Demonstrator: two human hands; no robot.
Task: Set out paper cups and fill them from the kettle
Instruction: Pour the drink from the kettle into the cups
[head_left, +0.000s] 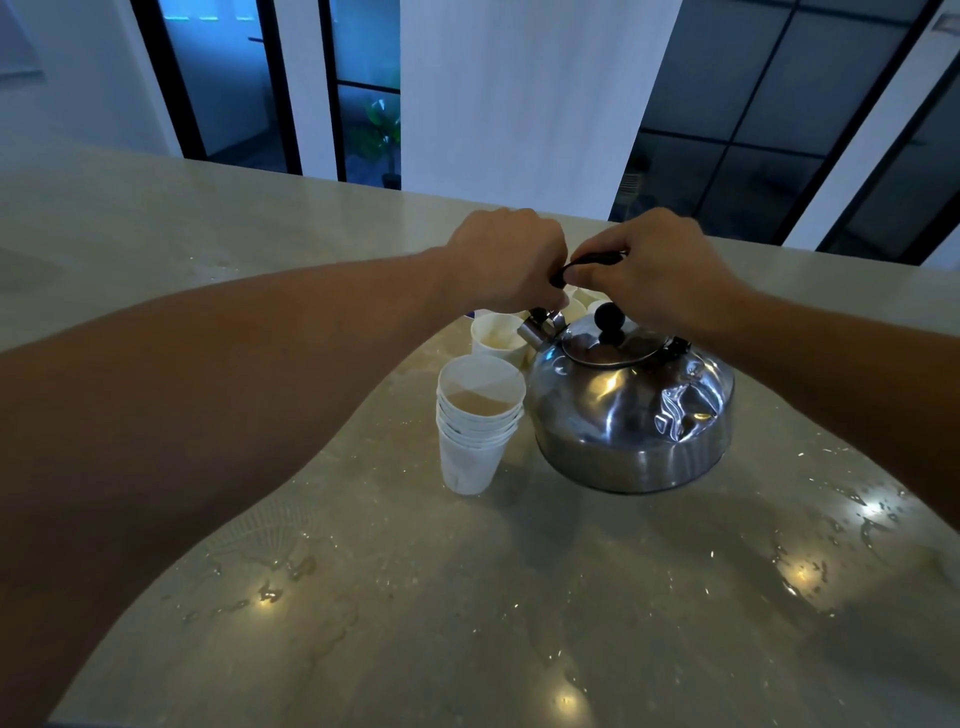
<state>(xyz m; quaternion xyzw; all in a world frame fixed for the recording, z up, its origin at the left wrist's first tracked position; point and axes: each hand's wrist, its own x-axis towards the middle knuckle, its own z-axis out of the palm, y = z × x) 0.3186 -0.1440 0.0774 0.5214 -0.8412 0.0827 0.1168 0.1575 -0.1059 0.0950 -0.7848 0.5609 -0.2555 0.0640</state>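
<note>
A shiny steel kettle (631, 410) with a black lid knob stands on the stone counter (467, 597). Its black handle (587, 260) arches above the lid, and both hands curl round it: my left hand (506, 260) at the spout end, my right hand (660, 270) at the other end. Just left of the kettle stands a stack of white paper cups (475, 426). A single paper cup (493, 335) sits behind the stack by the spout. More cup rims peek out behind the handle, mostly hidden by my hands.
Water drops and small puddles (810, 571) glisten across the near counter. The counter's far edge (311, 176) runs just behind my hands. Beyond it are a white column, dark-framed glass panels and a potted plant (382, 130).
</note>
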